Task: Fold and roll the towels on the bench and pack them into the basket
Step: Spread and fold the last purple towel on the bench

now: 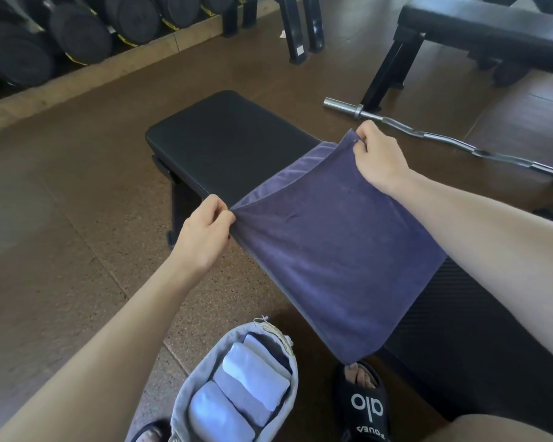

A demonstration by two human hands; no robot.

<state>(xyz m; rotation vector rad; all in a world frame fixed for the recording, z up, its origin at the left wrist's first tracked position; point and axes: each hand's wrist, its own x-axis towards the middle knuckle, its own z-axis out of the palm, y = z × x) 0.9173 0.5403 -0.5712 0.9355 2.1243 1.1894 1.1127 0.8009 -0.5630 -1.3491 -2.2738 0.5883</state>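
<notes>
A dark purple towel lies doubled over across the black bench, its near end hanging off the bench edge. My left hand pinches the towel's left top corner. At the far right corner, my right hand pinches the upper layer and holds it a little above the bench. On the floor between my feet stands a light grey basket holding several rolled pale towels.
A curled barbell lies on the brown floor right of the bench. Another black bench stands at the back right, and a dumbbell rack runs along the back left. My black sandal is beside the basket.
</notes>
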